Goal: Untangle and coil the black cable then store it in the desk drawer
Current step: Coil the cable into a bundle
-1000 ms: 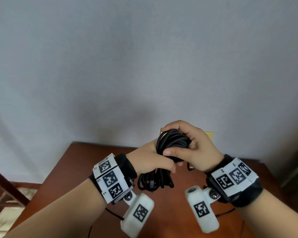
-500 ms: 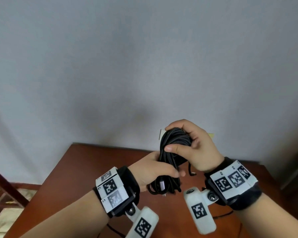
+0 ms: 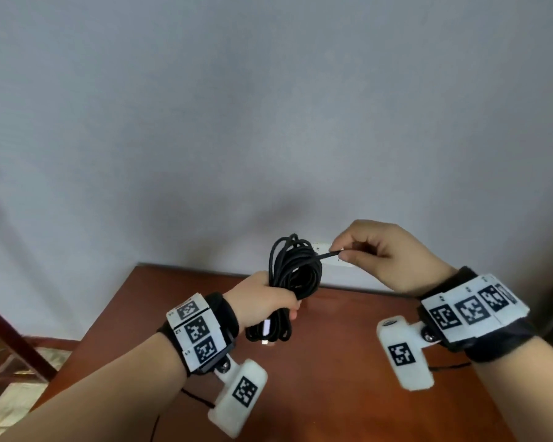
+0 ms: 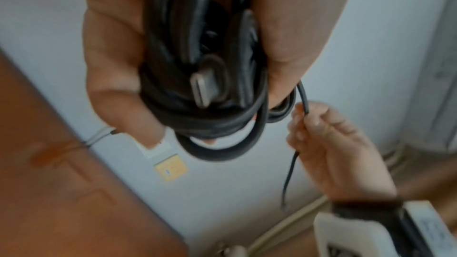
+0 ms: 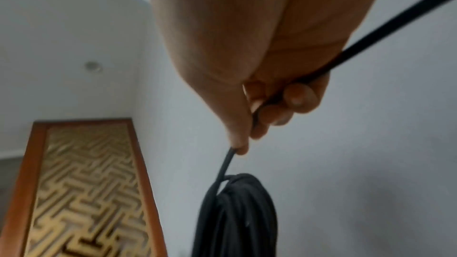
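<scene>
Grey wall (image 3: pixel 268 122) fills most of the head view, with a reddish-brown bench (image 3: pixel 332 362) below it. Above the bench the left hand (image 3: pixel 262 301) is wrapped round the middle of a coiled black cable (image 3: pixel 296 272), the loops standing upright out of the fist and hanging below it, clear of the benchtop. A silver plug (image 3: pixel 266 327) shows among the lower loops. To the right, a little apart, the right hand (image 3: pixel 387 253) pinches a loose strand running out from the top of the coil, thumb and forefinger closed on it.

From the left wrist, the left hand (image 4: pixel 118 56) has its fingers curled tight about the cable (image 4: pixel 210 120), the plug (image 4: pixel 207 83) lying against the loops. The right hand (image 4: pixel 329 144) holds the thin strand beside the coil. A yellow sticker (image 4: pixel 170 167) sits on the wall by the bench (image 4: pixel 61 192) edge.

From the right wrist, the right hand (image 5: pixel 259 65) grips the strand between its fingertips (image 5: pixel 238 146), and the cable (image 5: pixel 237 212) hangs just beneath. A patterned floor (image 5: pixel 84 183) lies beyond.
</scene>
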